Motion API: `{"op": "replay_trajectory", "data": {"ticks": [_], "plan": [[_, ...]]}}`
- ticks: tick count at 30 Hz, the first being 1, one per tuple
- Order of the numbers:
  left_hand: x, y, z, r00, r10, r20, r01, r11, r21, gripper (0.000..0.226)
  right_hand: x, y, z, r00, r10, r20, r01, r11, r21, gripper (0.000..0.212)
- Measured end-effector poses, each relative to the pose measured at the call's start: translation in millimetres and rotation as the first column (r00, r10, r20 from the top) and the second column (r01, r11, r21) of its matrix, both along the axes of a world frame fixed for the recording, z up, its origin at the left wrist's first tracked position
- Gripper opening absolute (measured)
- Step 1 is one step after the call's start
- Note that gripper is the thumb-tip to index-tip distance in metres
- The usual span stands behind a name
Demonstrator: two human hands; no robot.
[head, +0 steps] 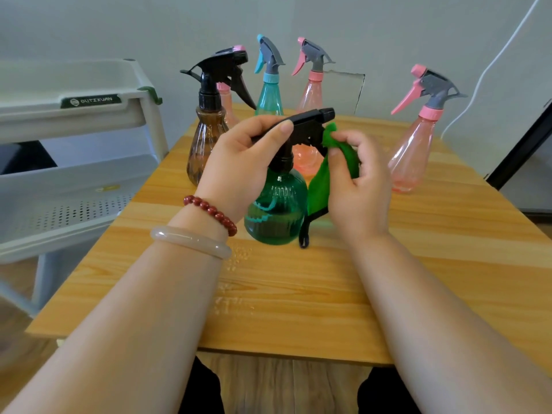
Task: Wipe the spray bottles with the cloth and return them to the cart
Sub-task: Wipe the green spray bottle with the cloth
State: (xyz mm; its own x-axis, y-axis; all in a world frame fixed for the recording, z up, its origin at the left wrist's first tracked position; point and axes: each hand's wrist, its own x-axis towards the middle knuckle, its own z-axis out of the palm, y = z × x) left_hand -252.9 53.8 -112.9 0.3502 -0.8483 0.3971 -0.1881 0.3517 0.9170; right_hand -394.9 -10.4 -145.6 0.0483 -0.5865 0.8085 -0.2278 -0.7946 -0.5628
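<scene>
left hand (239, 162): gripping black sprayer head of green spray bottle (276, 210), holding it above wooden table (298, 294)
right hand (358, 186): pinching green cloth (321, 186), pressing it against trigger
cart (74, 115): standing left of table
other spray bottles: standing behind

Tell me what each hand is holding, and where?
The left hand grips the green spray bottle by its black sprayer head. The right hand pinches the green cloth near its top.

Six spray bottles were out: three pink (226, 97) (312, 94) (413, 150), one teal (269, 97), one brown (206, 138), one green (277, 210). One cloth (319, 186), one cart (89, 94), two bracelets (209, 209) (191, 242).
</scene>
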Motion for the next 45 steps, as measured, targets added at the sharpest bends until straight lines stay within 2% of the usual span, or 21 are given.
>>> {"op": "replay_trajectory", "data": {"ticks": [3, 5, 8, 10, 12, 16, 19, 22, 24, 27, 29, 32, 34, 36, 38, 40, 43, 45], "plan": [[6, 0, 2, 0.997, -0.054, -0.061, 0.057, 0.998, 0.038, 0.013, -8, -1, 1, 0.99, 0.122, 0.073, -0.137, 0.949, 0.284, 0.029], [6, -1, 2, 1.0, -0.002, -0.015, 0.003, 0.998, 0.07, 0.018, -13, -1, 2, 0.974, 0.149, 0.168, -0.198, 0.922, 0.332, 0.031], [0, -3, -1, 0.978, 0.162, 0.131, -0.174, 0.981, 0.086, 0.029, -9, 2, 7, 0.904, 0.228, 0.362, -0.355, 0.871, 0.339, 0.027], [-2, -4, -2, 0.978, 0.182, 0.101, -0.188, 0.981, 0.055, 0.021, -5, 4, 6, 0.892, 0.275, 0.358, -0.408, 0.831, 0.379, 0.023], [0, -3, -4, 0.987, 0.158, 0.025, -0.159, 0.986, 0.057, 0.022, -8, 2, 4, 0.918, 0.273, 0.287, -0.379, 0.817, 0.434, 0.026], [7, 1, -10, 0.989, 0.146, -0.03, -0.143, 0.985, 0.095, 0.055, -17, -2, 1, 0.961, 0.181, 0.209, -0.262, 0.833, 0.488, 0.035], [5, 3, -14, 0.985, 0.083, 0.151, -0.12, 0.96, 0.254, 0.081, -14, -6, 0, 0.931, 0.129, 0.34, -0.291, 0.825, 0.484, 0.031], [6, 4, -18, 0.919, 0.031, 0.393, -0.181, 0.918, 0.352, 0.072, -5, -6, -3, 0.888, 0.25, 0.387, -0.421, 0.781, 0.461, 0.027], [8, 5, -19, 0.915, -0.01, 0.404, -0.138, 0.932, 0.336, 0.063, -1, -3, -8, 0.877, 0.378, 0.296, -0.477, 0.751, 0.456, 0.034], [13, 6, -19, 0.934, -0.076, 0.35, -0.056, 0.934, 0.353, 0.07, -1, -5, -13, 0.93, 0.366, 0.039, -0.345, 0.827, 0.444, 0.031], [15, 6, -21, 0.947, -0.091, 0.308, -0.03, 0.93, 0.366, 0.065, -5, -8, -12, 0.952, 0.305, 0.036, -0.286, 0.835, 0.47, 0.023], [14, 4, -28, 0.948, -0.095, 0.302, -0.015, 0.939, 0.343, 0.067, -8, -5, -9, 0.943, 0.317, 0.105, -0.332, 0.86, 0.388, 0.025], [14, 4, -28, 0.941, -0.083, 0.329, -0.034, 0.941, 0.337, 0.073, -6, 0, -8, 0.939, 0.343, 0.026, -0.331, 0.88, 0.34, 0.028], [15, 5, -25, 0.93, -0.097, 0.354, -0.027, 0.944, 0.33, 0.071, -3, -3, -10, 0.951, 0.303, -0.068, -0.263, 0.903, 0.34, 0.026], [17, 6, -23, 0.921, -0.137, 0.364, 0.01, 0.944, 0.331, 0.066, -3, -9, -13, 0.966, 0.24, -0.097, -0.188, 0.908, 0.374, 0.023], [15, 5, -24, 0.932, -0.152, 0.328, 0.032, 0.938, 0.344, 0.065, -5, -11, -15, 0.975, 0.217, -0.048, -0.179, 0.897, 0.405, 0.024], [10, 4, -27, 0.951, -0.156, 0.267, 0.055, 0.935, 0.35, 0.057, -6, -2, -11, 0.971, 0.232, 0.057, -0.238, 0.915, 0.325, 0.023], [6, 4, -28, 0.956, -0.174, 0.235, 0.085, 0.934, 0.348, 0.058, -4, 1, -12, 0.974, 0.228, -0.008, -0.218, 0.938, 0.27, 0.024]]}}
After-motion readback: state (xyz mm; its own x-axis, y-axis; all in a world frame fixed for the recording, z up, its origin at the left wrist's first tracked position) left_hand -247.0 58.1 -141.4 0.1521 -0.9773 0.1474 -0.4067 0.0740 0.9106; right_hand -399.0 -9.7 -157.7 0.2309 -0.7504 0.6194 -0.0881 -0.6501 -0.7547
